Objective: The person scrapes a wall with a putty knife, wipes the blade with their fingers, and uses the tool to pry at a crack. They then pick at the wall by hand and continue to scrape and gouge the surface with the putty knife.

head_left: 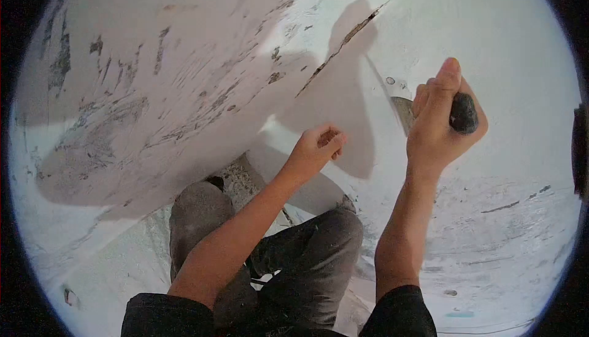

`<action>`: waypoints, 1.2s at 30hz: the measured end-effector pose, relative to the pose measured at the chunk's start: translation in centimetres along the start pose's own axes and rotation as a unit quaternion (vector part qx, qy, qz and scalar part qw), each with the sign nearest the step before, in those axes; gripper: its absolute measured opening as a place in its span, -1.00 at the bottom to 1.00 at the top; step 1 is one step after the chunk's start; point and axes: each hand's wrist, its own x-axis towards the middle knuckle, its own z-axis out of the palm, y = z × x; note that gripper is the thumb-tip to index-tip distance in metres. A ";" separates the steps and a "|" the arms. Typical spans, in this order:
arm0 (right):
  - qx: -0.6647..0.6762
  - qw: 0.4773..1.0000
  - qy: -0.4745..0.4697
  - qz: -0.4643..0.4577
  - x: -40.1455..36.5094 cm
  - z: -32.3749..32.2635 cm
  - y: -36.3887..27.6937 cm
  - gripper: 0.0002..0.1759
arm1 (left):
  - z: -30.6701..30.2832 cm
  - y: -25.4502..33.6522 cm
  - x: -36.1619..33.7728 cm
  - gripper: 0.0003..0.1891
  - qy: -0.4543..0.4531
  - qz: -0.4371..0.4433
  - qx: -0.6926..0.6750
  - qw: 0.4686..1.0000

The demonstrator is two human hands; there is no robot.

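Observation:
My right hand (438,113) is wrapped round the black handle (464,114) of a putty knife, the thumb pointing up and away from me. Part of its grey metal blade (403,114) shows left of the knuckles, against the white plastered surface (503,61); the fingers hide the rest of it. My left hand (319,147) hovers in front of the same surface, above my knees, with its fingers curled into a loose fist. Nothing shows in that fist.
A long dark crack (343,42) runs diagonally through the white surface. Dark scuffs and streaks (123,67) mark its left side. My bent legs (319,245) in dark trousers are below my hands. A dark object (580,153) stands at the right edge.

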 end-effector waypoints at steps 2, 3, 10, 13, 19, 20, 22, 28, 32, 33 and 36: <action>0.074 0.997 0.015 -0.026 0.8 -0.1 -1.3 -0.56 | -0.3 0.2 0.1 -0.77 0.012 0.006 -0.011 1.000; 0.136 0.990 0.031 0.007 1.4 -0.6 -2.7 -0.55 | -0.3 0.3 0.1 -0.77 0.013 -0.001 -0.014 1.000; 0.044 0.999 -0.006 0.029 0.8 0.1 -0.6 -0.51 | -1.0 0.5 0.1 -0.78 0.025 -0.008 -0.012 1.000; 0.210 0.976 -0.003 0.050 1.8 -1.7 -3.3 -0.54 | -0.7 0.6 0.0 -0.79 0.031 -0.003 -0.040 0.999; 0.048 0.997 -0.028 0.051 0.8 0.2 -0.9 -0.55 | -0.9 0.4 0.0 -0.79 0.036 0.004 -0.024 0.999; 0.053 0.998 0.005 0.038 0.9 0.1 -1.8 -0.55 | -0.8 0.2 -0.1 -0.79 0.035 0.001 -0.026 0.999; 0.219 0.974 -0.040 0.031 1.6 -1.8 -3.8 -0.57 | -1.1 0.0 0.1 -0.79 0.016 0.012 -0.045 0.999; 0.071 0.997 -0.020 0.020 1.2 -0.3 -1.3 -0.56 | -1.2 -0.2 0.4 -0.79 0.024 0.003 -0.032 0.999; 0.242 0.962 0.049 0.115 2.0 -0.9 -3.1 -0.54 | -1.1 -0.6 0.5 -0.78 0.011 0.007 -0.033 0.999; 0.140 0.984 -0.005 0.108 1.5 -0.2 -0.8 -0.54 | -1.1 -0.6 0.4 -0.78 0.021 0.000 -0.020 1.000; 0.049 0.982 -0.100 0.151 0.0 0.6 2.5 -0.55 | -1.2 0.0 0.3 -0.77 0.025 0.005 -0.005 1.000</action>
